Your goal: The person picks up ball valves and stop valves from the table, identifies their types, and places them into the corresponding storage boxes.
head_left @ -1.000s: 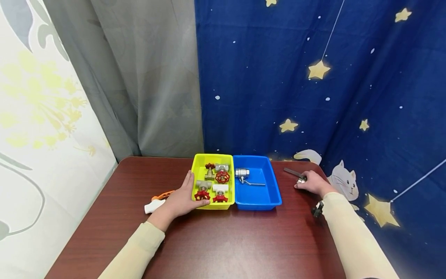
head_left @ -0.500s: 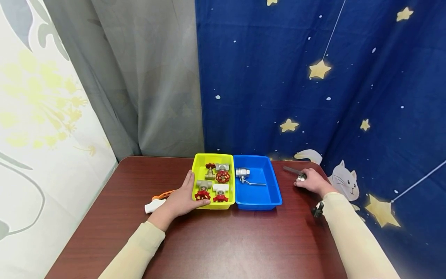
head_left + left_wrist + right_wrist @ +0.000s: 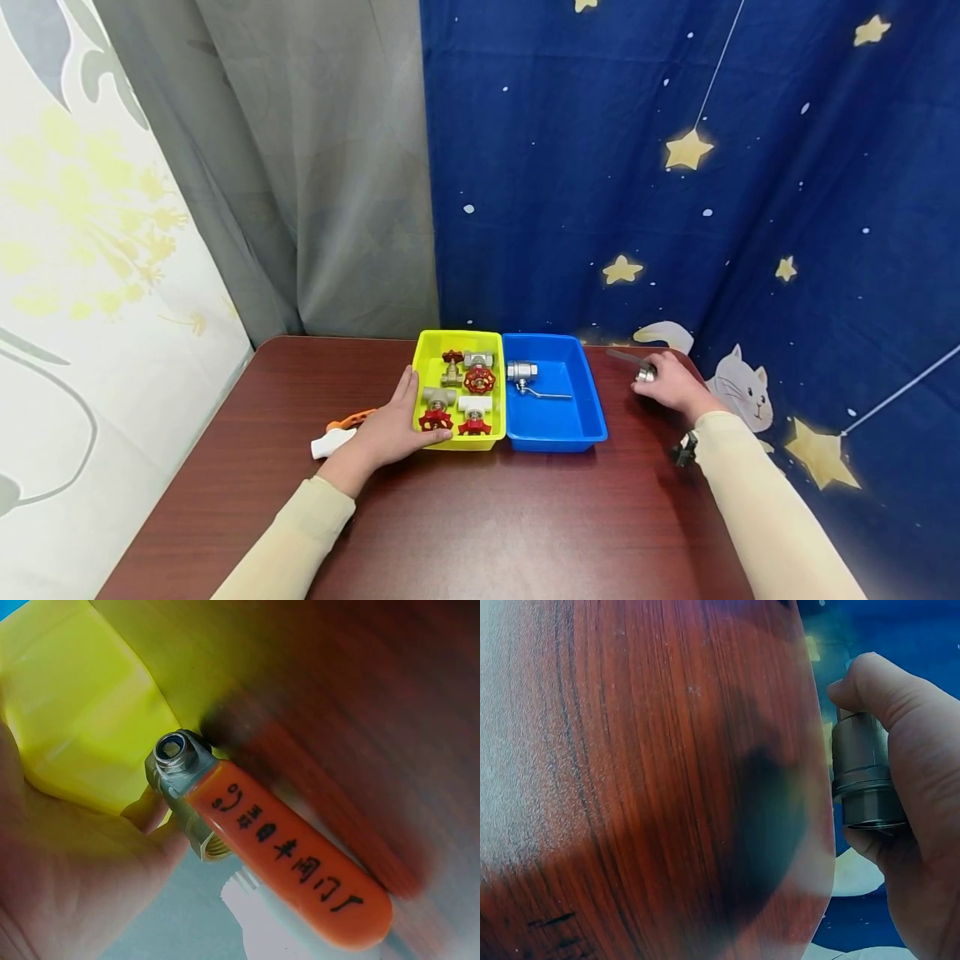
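Observation:
In the head view my left hand (image 3: 390,427) rests along the left side of the yellow tray (image 3: 483,446), fingers extended and thumb across the front rim. Inside that tray lie several valves with red handwheels, one of them white-bodied (image 3: 474,408). Just left of the hand are a brass ball valve with an orange lever (image 3: 289,859) and a white fitting (image 3: 330,443). At the far right my right hand (image 3: 675,387) grips a metal ball valve (image 3: 861,754) by its body, between thumb and fingers. Its long flat dark lever (image 3: 628,358) points left.
Against the yellow tray's right side stands a blue tray (image 3: 558,427), holding a silver ball valve (image 3: 522,372) with a thin lever. The wooden table (image 3: 480,533) ends close to my right hand, and curtains (image 3: 510,208) hang behind it.
My right hand has tilted and shifted the ball valve slightly; its lever now sits a little higher and farther left. The left hand and both trays have stayed put.

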Demonstrator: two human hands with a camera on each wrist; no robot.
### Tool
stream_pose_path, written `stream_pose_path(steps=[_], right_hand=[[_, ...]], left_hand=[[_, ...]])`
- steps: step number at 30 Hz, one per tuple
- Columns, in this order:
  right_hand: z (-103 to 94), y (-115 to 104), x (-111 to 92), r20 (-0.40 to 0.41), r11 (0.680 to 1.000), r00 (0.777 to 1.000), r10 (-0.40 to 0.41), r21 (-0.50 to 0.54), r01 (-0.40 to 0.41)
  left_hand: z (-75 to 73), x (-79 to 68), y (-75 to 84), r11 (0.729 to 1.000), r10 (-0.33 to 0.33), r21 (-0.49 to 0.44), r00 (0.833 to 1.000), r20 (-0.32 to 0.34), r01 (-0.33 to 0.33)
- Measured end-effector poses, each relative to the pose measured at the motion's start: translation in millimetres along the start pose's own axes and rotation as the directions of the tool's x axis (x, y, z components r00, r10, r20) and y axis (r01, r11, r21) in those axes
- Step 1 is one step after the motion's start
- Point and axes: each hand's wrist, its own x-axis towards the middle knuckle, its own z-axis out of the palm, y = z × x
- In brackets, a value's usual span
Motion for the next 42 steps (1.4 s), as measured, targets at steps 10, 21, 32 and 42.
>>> stream_pose_path(steps=[10, 21, 32, 42], right_hand=[[-9.2, -13.5, 2.7, -0.009, 1.0, 1.0, -0.006, -0.005, 0.006], [-16.7, -27.1, 6.5, -0.027, 0.999, 0.999, -0.047, -0.022, 0.047], [-21.8, -40.9, 8.2, -0.028, 0.997, 0.997, -0.066, -0.035, 0.065], [-21.5, -46.6, 13.1, -0.035, 0.997, 0.996, -0.078, -0.015, 0.077]], left_hand=[[-0.4, -0.9, 0.6, 1.0, 0.004, -0.005, 1.0, -0.001, -0.004], [-0.7, -0.4, 0.7, 1.0, 0.002, -0.011, 1.0, 0.003, -0.002], [0.2, -0.2, -0.3, 1.0, 0.009, -0.007, 1.0, -0.001, -0.009], [-0.3, -1.2, 0.9, 1.0, 0.001, 0.004, 1.0, -0.003, -0.001]])
